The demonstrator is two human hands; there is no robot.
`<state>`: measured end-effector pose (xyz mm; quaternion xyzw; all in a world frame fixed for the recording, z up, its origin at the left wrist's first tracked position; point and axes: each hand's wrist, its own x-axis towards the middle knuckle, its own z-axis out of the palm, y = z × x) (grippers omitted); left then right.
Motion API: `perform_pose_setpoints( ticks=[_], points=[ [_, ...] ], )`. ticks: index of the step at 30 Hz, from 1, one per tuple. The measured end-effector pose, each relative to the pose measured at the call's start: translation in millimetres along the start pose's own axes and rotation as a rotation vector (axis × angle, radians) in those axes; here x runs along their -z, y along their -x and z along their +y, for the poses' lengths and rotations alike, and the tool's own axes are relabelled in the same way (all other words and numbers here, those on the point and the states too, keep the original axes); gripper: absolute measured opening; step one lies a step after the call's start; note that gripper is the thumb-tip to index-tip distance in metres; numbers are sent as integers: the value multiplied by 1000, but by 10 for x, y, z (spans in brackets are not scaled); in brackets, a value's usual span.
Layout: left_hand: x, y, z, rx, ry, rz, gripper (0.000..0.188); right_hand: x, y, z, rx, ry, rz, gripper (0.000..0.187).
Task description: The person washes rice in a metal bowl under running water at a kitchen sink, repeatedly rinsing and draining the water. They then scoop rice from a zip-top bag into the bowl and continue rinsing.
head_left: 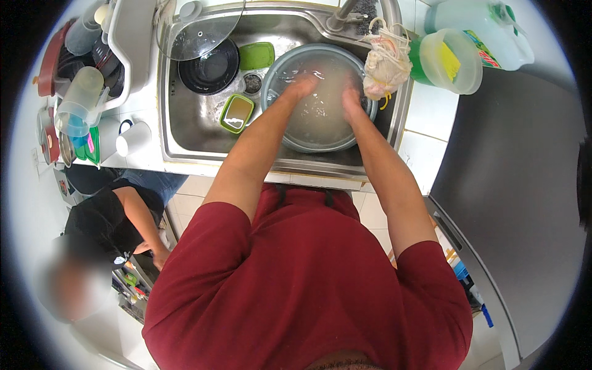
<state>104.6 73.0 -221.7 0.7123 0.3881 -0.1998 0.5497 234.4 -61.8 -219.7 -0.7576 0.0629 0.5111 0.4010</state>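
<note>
A round grey basin [269, 98] of cloudy water stands in the right part of the steel sink [171, 117]. My left hand [303, 86] reaches into the water near the basin's middle. Closer to the right wall, my right hand [351, 98] is dipped in as well. The murky water hides the fingers of both hands, so I cannot see whether they hold anything. Left of the basin lie a black round dish [209, 68], a green lid-like piece [256, 56] and a green-rimmed square container [237, 113] with liquid in it.
A glass lid [203, 37] rests over the sink's back left corner. A netted cloth bag [387, 65] hangs by the tap [338, 21]. Bottles and a clear tub [464, 61] stand right. A dish rack [137, 55] and white mug [133, 139] are left. Another person [105, 216] bends at lower left.
</note>
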Motion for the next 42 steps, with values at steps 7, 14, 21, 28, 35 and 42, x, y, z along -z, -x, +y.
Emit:
perform_pose_setpoints(
  ticks=[7, 14, 21, 28, 35, 42],
  points=[
    [-305, -165, 60, -134, 118, 235, 66, -453, 35, -118, 41, -30, 110, 64],
    [-388, -107, 70, -19, 75, 427, 50, -610, 0, 24, 210, 106, 333, 39],
    [-99, 501, 567, 150, 115, 465, 38, -485, 606, -316, 404, 140, 384, 39],
    [86, 803, 539, 77, -167, 406, 63, -297, 956, -134, 381, 204, 534, 52],
    [3, 589, 396, 104, 32, 371, 73, -176, 643, 50, 18, -473, 56, 54],
    [-123, 283, 282, 94, 174, 97, 80, -216, 50, 277, 34, -242, 143, 64]
  ],
)
